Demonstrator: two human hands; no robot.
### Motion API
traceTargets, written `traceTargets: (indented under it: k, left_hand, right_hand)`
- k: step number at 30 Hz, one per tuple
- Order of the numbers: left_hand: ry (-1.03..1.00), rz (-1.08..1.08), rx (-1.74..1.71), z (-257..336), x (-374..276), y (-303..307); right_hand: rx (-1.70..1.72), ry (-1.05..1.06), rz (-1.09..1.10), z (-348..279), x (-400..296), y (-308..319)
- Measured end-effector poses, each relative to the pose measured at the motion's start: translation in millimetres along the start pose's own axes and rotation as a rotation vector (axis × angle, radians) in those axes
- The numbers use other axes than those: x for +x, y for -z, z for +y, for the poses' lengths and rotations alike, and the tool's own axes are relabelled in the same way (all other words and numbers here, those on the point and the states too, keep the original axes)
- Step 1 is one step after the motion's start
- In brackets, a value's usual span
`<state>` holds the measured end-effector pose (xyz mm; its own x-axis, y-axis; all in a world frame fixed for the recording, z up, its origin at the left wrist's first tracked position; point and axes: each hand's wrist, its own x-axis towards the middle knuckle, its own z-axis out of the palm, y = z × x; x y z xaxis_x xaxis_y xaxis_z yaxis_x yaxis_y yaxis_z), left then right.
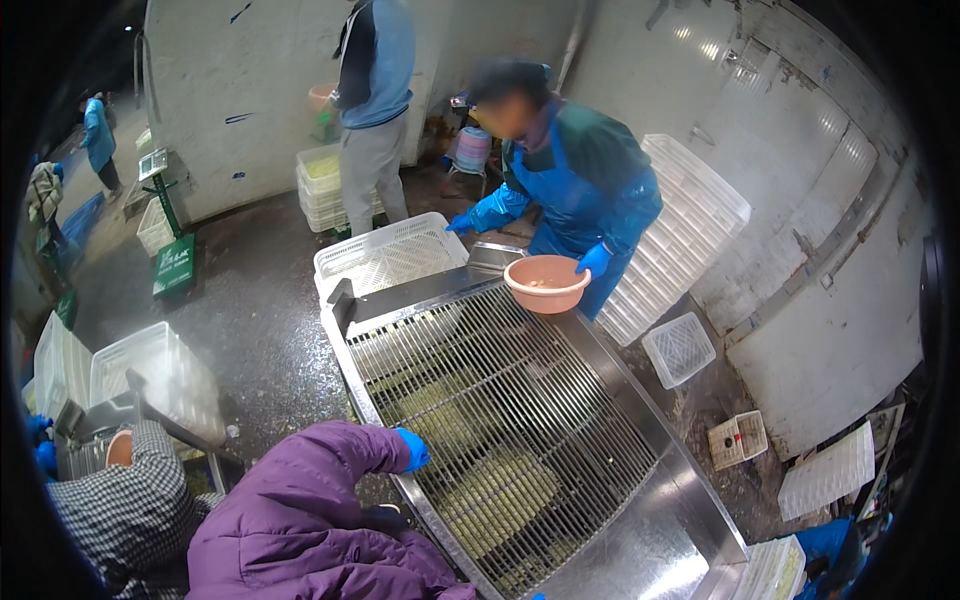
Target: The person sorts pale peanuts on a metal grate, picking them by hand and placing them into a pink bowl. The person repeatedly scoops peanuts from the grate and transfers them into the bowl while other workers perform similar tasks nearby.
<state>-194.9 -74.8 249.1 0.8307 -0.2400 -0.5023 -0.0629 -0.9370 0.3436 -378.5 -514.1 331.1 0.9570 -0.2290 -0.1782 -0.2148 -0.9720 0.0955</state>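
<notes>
My left hand (414, 450), in a blue glove below a purple padded sleeve, is at the near side rail of a stainless-steel machine with a slatted metal grate (517, 390). Its fingers are too small to read, and no object shows in it. Only a blue sliver of what appears to be my right hand (538, 597) shows at the bottom edge; the rest is out of view. Pale green chopped material (499, 487) lies below the slats. Across the machine, a co-worker in a blue apron holds a pink plastic basin (547, 281) over the grate's far corner.
A white plastic crate (390, 259) stands at the machine's far end, under the co-worker's other hand. Stacked crates (667, 232) lean behind that person. Another worker in a checked sleeve (127, 487) is at left. A green platform scale (174, 266) stands on the wet floor.
</notes>
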Motion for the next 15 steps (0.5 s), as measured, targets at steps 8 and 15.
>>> traceTargets:
  k: [8,15]
  left_hand:
    - [-0.008,-0.025,-0.004,2.5,-0.1,3.1]
    - [0.000,-0.019,-0.012,5.3,-4.5,8.0]
  right_hand:
    - [-0.046,0.042,-0.032,6.2,9.8,-11.9]
    - [-0.052,0.054,-0.037,5.3,15.4,-14.0]
